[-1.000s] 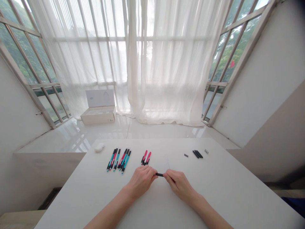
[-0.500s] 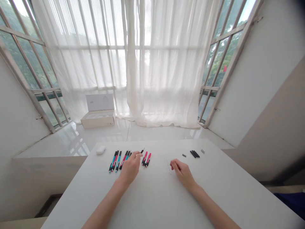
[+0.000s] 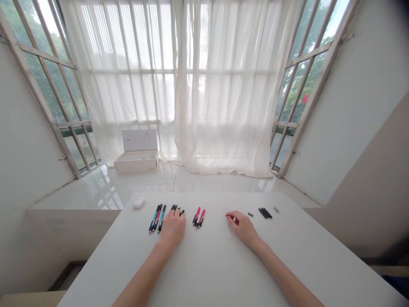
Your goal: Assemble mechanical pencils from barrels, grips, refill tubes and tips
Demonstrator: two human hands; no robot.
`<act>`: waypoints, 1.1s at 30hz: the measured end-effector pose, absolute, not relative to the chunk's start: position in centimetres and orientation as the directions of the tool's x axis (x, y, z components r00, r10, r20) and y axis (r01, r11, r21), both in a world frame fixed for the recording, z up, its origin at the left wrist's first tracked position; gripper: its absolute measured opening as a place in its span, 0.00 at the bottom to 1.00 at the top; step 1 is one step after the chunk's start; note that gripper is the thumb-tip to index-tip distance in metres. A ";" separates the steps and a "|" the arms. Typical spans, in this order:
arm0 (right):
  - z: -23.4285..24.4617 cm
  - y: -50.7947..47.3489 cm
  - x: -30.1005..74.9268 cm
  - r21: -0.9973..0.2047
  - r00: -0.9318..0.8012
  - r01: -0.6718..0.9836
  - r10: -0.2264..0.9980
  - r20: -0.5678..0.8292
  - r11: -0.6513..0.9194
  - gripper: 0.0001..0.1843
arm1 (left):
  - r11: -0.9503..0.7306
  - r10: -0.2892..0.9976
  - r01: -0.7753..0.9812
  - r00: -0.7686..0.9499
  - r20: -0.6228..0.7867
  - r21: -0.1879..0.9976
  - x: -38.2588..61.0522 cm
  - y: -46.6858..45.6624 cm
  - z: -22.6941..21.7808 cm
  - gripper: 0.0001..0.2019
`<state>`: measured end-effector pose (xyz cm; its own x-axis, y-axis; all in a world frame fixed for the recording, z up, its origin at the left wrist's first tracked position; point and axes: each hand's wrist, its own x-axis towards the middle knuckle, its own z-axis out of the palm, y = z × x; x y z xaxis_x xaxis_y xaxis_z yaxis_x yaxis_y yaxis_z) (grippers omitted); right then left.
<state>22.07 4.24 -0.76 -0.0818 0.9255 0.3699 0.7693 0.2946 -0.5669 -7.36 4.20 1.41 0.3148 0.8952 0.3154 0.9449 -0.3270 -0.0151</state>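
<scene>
My left hand (image 3: 173, 229) is palm-down over the right end of a row of pens, its fingers closed on a black-tipped pen (image 3: 182, 212). Left of it are assembled pens (image 3: 156, 218) with blue or pink barrels and black grips. Right of it are pink and black pen barrels (image 3: 198, 217) without grips. My right hand (image 3: 242, 226) has thumb and fingertips pinched at the far end of thin, clear pen refills (image 3: 229, 229) lying on the table. Whether one is lifted cannot be made out.
On the white table (image 3: 204, 273), black grips (image 3: 265, 213), small grey tips (image 3: 276, 209) and a dark spring-like cluster (image 3: 250, 214) lie at the right. A white earphone case (image 3: 139, 203) is at the far left. An open white box (image 3: 136, 164) stands on the sill by the curtain.
My left hand has lowered the pen from above the table into the row at its left. My right hand's fingers have moved to the far end of the refills. The view has shifted slightly.
</scene>
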 end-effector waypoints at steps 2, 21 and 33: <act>-0.8 4.2 22.1 -0.556 -0.091 0.780 0.931 0.353 0.287 0.17 | -0.316 0.894 0.948 0.307 0.328 -0.026 -7.3 4.2 1.4 0.07; 0.0 2.9 23.0 -0.456 -0.080 0.874 0.976 0.204 0.167 0.08 | -0.583 0.747 0.804 0.474 0.467 0.117 -5.5 3.5 0.1 0.11; 1.0 2.1 22.9 -0.322 0.011 0.946 0.988 0.155 0.040 0.09 | -0.520 0.786 0.846 0.417 0.457 0.122 -5.5 3.2 0.3 0.04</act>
